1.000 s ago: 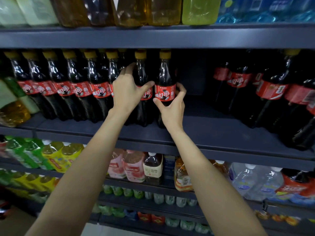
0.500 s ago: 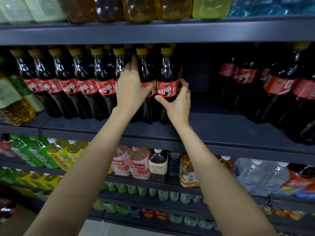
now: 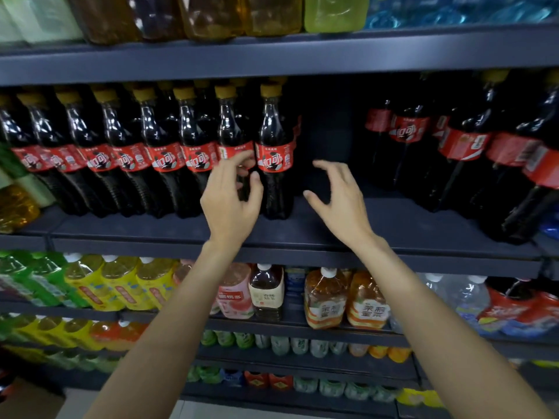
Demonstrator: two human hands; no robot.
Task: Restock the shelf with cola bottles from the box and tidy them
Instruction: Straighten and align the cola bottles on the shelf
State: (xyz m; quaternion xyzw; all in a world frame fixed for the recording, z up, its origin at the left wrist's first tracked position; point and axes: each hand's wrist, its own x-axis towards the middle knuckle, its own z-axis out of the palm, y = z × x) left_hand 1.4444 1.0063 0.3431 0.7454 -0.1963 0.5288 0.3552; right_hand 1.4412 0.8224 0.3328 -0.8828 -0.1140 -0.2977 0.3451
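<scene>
A row of small cola bottles with yellow caps and red labels stands on the dark middle shelf (image 3: 302,234). The rightmost cola bottle (image 3: 273,152) stands upright at the end of the row, and the second bottle from the right (image 3: 230,137) is beside it. My left hand (image 3: 231,195) hovers just in front of these two bottles with loosely curled fingers, holding nothing. My right hand (image 3: 338,198) is raised over the bare gap to the right of the row, fingers spread and relaxed, apart from any bottle.
Large cola bottles (image 3: 453,158) fill the right end of the same shelf. Tea and juice bottles (image 3: 325,297) line the shelf below, big bottles (image 3: 272,13) the shelf above. A cardboard box corner (image 3: 27,400) shows at the bottom left.
Both hands have let go of the two rightmost cola bottles and drawn back towards me. The right hand has moved to the right, over the gap.
</scene>
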